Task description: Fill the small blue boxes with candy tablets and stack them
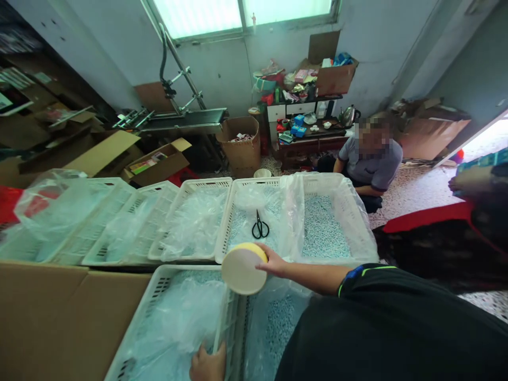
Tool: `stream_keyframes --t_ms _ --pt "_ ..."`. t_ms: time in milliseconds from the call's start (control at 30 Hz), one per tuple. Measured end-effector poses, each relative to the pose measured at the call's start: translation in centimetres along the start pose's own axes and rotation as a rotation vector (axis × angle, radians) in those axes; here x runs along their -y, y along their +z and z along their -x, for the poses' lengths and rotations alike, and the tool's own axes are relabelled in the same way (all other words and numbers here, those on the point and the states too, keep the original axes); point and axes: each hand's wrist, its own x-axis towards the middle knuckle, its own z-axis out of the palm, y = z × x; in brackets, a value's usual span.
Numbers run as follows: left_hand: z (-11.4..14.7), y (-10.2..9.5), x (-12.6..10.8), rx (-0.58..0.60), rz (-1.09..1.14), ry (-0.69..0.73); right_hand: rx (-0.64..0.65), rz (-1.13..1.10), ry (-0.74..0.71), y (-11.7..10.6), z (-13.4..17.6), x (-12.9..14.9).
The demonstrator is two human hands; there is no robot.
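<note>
My right hand [272, 262] grips the edge of a round cream-and-yellow bowl [243, 272], tilted above the crates where two rows meet. At the bottom, my left hand [208, 364] has its fingers curled at the rim of a white plastic crate [164, 270]. Inside that crate, clear plastic film [186, 312] covers pale blue pellets. Beside it, more blue pellets [280, 323] lie uncovered in a lined crate, partly hidden by my arm and body. Black scissors [260, 227] rest on the film of the crate beyond the bowl.
A row of white crates runs across the middle, with blue pellets [323, 227] in the right one. A large cardboard box [67, 323] stands at left. A person [371, 159] crouches beyond the crates; another person's arm [476, 182] shows at right. A small conveyor [186, 120] stands behind.
</note>
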Motion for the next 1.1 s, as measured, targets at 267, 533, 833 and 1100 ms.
stream_keyframes --t_ms 267,533,833,1100 --pt "2.1 -1.5 -2.1 -0.048 0.068 0.035 0.141 0.522 -0.072 -2.6 14.5 -2.3" --pt "7.1 -0.8 -2.5 -0.283 0.509 0.086 -0.179 0.781 0.070 -9.8 35.2 -4.4" --pt "26.4 16.2 -1.9 0.091 1.049 0.214 -0.267 0.822 0.226 -13.3 41.9 -6.9" --pt "25.5 16.5 -6.9 0.152 0.887 0.668 0.530 0.925 0.008 -8.1 28.3 -11.5"
